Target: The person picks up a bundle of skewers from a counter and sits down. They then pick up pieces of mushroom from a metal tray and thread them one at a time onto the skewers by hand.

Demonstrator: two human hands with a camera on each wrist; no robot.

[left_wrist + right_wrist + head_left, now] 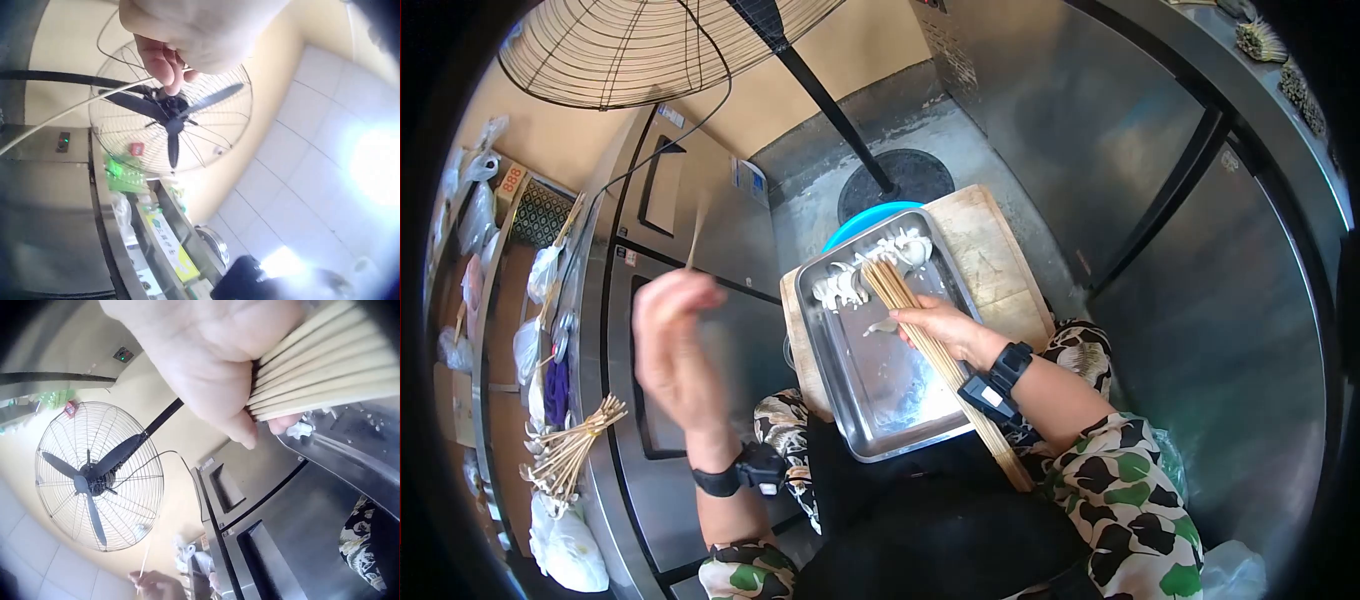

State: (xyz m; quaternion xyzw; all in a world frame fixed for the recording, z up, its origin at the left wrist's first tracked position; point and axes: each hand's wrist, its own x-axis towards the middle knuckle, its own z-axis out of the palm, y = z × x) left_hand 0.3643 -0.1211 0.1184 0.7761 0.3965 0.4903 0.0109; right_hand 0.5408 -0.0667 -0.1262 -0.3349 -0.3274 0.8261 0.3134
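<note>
The right hand (945, 330) grips a thick bundle of wooden skewers (945, 370) slanting over a metal tray (855, 425). A whitish piece (882, 326) shows by its fingers. In the right wrist view the skewers (331, 369) fan out from the palm. Raised left of the tray, the blurred left hand (675, 350) pinches one thin skewer (699, 230), also seen in the left wrist view as a long skewer (69, 109). White pieces (840, 288) lie at the tray's far end.
The tray rests on a wooden board (990, 250) with a blue rim (870, 218) behind. A fan (650, 50) stands beyond on a round base. Steel cabinets flank both sides; a tied bundle of sticks (580, 445) and plastic bags (565, 545) are at the left.
</note>
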